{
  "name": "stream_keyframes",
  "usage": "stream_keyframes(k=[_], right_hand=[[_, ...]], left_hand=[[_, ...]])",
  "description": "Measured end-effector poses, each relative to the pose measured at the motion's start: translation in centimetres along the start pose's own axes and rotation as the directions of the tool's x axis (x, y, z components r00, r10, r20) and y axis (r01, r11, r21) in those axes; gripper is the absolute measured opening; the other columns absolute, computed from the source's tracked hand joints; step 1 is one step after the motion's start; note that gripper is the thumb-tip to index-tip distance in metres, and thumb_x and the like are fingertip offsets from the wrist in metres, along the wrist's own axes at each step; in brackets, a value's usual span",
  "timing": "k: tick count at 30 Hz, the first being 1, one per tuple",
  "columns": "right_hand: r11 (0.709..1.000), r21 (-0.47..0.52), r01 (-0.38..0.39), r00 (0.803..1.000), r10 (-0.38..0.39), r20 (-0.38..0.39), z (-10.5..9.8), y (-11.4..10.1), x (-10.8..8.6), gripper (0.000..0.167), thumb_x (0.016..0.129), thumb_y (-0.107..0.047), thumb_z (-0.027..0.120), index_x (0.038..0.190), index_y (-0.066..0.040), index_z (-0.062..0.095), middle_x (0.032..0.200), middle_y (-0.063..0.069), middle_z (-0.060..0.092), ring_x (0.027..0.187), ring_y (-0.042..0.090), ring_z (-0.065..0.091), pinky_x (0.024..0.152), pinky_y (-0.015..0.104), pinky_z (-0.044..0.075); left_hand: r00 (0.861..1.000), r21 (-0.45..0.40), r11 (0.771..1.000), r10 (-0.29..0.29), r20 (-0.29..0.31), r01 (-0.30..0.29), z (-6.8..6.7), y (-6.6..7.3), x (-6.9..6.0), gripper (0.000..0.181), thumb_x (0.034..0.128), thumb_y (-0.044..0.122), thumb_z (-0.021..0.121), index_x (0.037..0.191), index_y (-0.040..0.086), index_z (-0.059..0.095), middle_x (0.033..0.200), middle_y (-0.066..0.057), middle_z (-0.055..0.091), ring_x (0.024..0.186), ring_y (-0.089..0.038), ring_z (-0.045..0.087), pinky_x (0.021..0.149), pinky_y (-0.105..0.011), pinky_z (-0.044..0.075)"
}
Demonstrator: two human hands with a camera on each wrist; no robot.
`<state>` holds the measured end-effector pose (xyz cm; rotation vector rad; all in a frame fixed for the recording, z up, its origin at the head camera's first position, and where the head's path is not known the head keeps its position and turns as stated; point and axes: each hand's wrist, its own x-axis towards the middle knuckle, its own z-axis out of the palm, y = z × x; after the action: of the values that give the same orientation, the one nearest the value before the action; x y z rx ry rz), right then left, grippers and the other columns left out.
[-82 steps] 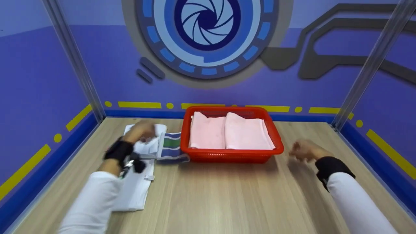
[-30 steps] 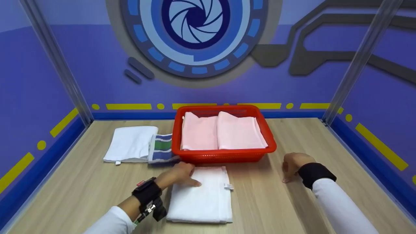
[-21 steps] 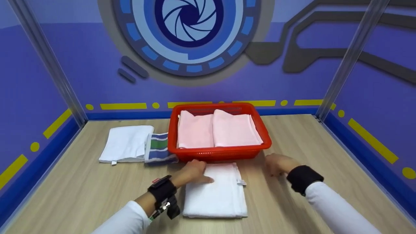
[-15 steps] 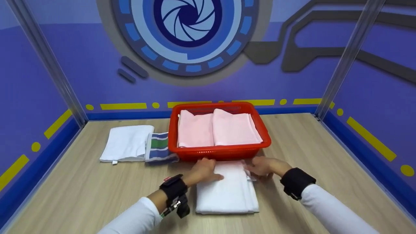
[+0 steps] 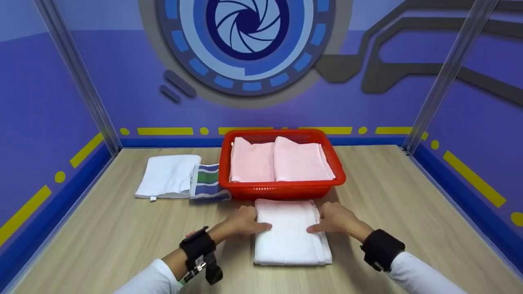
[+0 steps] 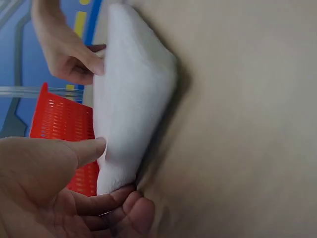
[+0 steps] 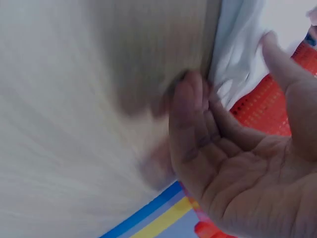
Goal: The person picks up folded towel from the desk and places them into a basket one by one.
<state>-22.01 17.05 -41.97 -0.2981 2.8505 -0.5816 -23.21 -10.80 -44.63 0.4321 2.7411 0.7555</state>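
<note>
A folded white towel (image 5: 288,232) lies on the table just in front of the red basket (image 5: 282,190). My left hand (image 5: 242,220) pinches its left edge, thumb on top; in the left wrist view the fingers (image 6: 116,196) curl at the towel's edge. My right hand (image 5: 339,220) pinches the opposite edge, its thumb on the upper face and its fingers (image 7: 190,106) at the side in the right wrist view. Two folded pink towels (image 5: 304,161) stand side by side in the basket.
Another folded white towel (image 5: 169,175) lies at the back left. Next to it, a blue, green and white striped cloth (image 5: 207,183) reaches the basket's left side. Purple panels (image 5: 122,81) wall in the wooden table (image 5: 102,228) at the back and sides.
The left hand brought the white towel from the left stack to in front of the basket. The right hand came in from the right and took hold of the towel's right edge.
</note>
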Motion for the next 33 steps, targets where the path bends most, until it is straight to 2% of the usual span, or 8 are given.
stream_keyframes(k=[4,6,12,15,21,24,29,33], right_hand=[[0.998,0.062,-0.004,0.999,0.006,-0.039,0.7,-0.2,-0.4,0.046,0.078,-0.027,0.088,0.063,-0.012,0.047,0.060,-0.005,0.028,0.058,0.012,0.027,0.054,0.027,0.020],[0.995,0.103,-0.011,0.999,0.016,-0.046,1.1,-0.3,-0.4,0.041,0.079,-0.024,0.088,0.069,-0.009,0.051,0.063,-0.003,0.031,0.061,0.014,0.031,0.057,0.027,0.023],[0.928,0.373,-0.002,0.997,0.032,-0.075,1.8,0.4,-1.0,0.033,0.083,-0.011,0.081,0.099,0.003,0.056,0.087,0.006,0.051,0.081,0.021,0.047,0.070,0.029,0.038],[0.836,0.546,-0.060,0.996,0.087,-0.023,1.5,0.9,-1.5,0.040,0.087,-0.010,0.077,0.111,0.006,0.050,0.098,0.011,0.051,0.090,0.023,0.048,0.076,0.030,0.041],[0.639,0.753,-0.156,0.986,0.055,0.157,0.1,1.7,-2.0,0.048,0.094,-0.020,0.072,0.128,0.010,0.054,0.099,0.002,0.068,0.087,0.015,0.065,0.077,0.029,0.058],[0.581,0.796,-0.172,0.973,-0.025,0.229,-1.2,1.4,-2.5,0.039,0.097,-0.022,0.070,0.122,0.007,0.062,0.092,0.001,0.074,0.082,0.013,0.071,0.077,0.030,0.062],[0.584,0.790,-0.188,0.961,-0.058,0.271,-5.3,-0.4,-4.4,0.054,0.098,-0.029,0.070,0.135,0.005,0.052,0.105,0.002,0.072,0.092,0.015,0.070,0.085,0.033,0.061],[0.601,0.796,-0.064,0.982,-0.104,0.158,-9.2,-2.5,-4.7,0.053,0.099,-0.028,0.068,0.138,0.003,0.051,0.100,-0.001,0.071,0.087,0.013,0.068,0.082,0.029,0.060]], left_hand=[[0.999,-0.165,0.986,-0.018,0.034,0.023,-0.4,1.2,-0.3,0.038,0.0847,0.032,0.079,0.076,0.008,0.052,0.070,-0.001,0.041,0.064,-0.017,0.044,0.055,-0.027,0.033],[0.995,-0.299,0.950,-0.072,0.062,0.088,-0.7,1.9,-0.9,0.033,0.0835,0.022,0.080,0.084,0.004,0.052,0.078,-0.004,0.044,0.071,-0.019,0.046,0.059,-0.027,0.035],[0.956,-0.646,0.706,-0.191,0.221,0.290,-0.4,1.9,-1.2,0.028,0.0883,0.012,0.076,0.102,0.003,0.054,0.094,-0.009,0.057,0.081,-0.021,0.060,0.069,-0.030,0.054],[0.947,-0.686,0.652,-0.230,0.225,0.321,-0.4,1.7,-1.1,0.032,0.0867,0.012,0.078,0.106,0.000,0.056,0.095,-0.011,0.062,0.084,-0.021,0.063,0.074,-0.032,0.059],[0.947,-0.686,0.653,-0.232,0.223,0.321,-1.7,1.8,-1.2,0.026,0.0881,0.014,0.078,0.106,-0.001,0.067,0.094,-0.008,0.068,0.084,-0.020,0.064,0.078,-0.033,0.062],[0.949,-0.684,0.659,-0.174,0.264,0.311,-3.0,2.4,-1.6,0.028,0.0888,0.014,0.075,0.110,0.000,0.064,0.097,-0.009,0.069,0.085,-0.020,0.066,0.081,-0.036,0.062],[0.941,-0.684,0.668,-0.075,0.329,0.292,-7.5,3.8,-2.9,0.048,0.0906,0.021,0.073,0.132,0.002,0.058,0.112,-0.011,0.070,0.092,-0.022,0.069,0.090,-0.039,0.061],[0.968,-0.741,0.646,0.016,0.250,0.181,-11.7,4.4,-3.5,0.053,0.0943,0.019,0.070,0.143,0.006,0.051,0.115,-0.009,0.067,0.090,-0.018,0.065,0.083,-0.030,0.059]])
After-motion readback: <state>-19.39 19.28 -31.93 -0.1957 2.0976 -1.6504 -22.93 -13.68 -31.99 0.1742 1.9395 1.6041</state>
